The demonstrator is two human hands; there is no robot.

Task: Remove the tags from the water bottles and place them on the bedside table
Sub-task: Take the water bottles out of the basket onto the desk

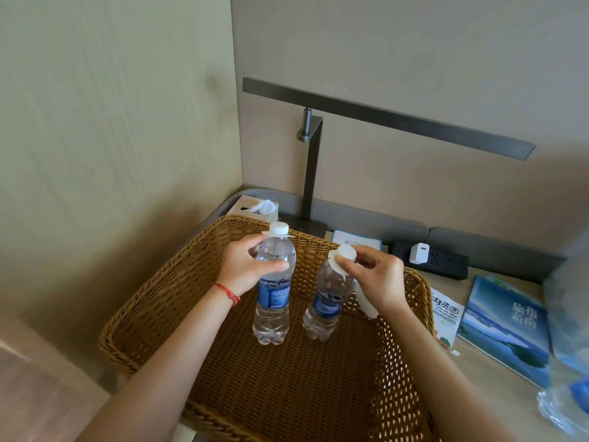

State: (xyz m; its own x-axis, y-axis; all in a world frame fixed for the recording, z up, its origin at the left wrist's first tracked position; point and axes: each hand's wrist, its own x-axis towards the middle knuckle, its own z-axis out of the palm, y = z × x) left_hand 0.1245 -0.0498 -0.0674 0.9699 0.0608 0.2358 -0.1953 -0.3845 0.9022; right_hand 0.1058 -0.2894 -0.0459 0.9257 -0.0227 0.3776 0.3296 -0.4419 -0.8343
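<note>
two water bottles stand in front of you inside the wicker basket (165,301), which rests at the left end of the bedside table (497,387). your left hand (245,269) is wrapped around the shoulder of the left bottle (274,301), its grip closed firmly on the clear plastic just below the neck, and that bottle stands upright with its white tag (269,233) ringing the neck under the cap. your right hand (376,279) has its fingers pinched at the top of the right bottle (328,301), which leans slightly toward the left one; the thumb and forefinger are closed on the white tag (334,263) at its neck, and a longer white strip seems to hang below your palm, though you cannot tell whether it is part of that tag. by the look of it, you are in the middle of freeing the right bottle's tag, with the left bottle's tag not yet dealt with. the next move likely calls for a steady pull up and over the cap while the bottle is kept from tipping, since only the tag is held on that side. clear table surface lies to the right, past the leaflet (446,317) and the blue booklet (506,327), near the power strip (430,260).
</note>
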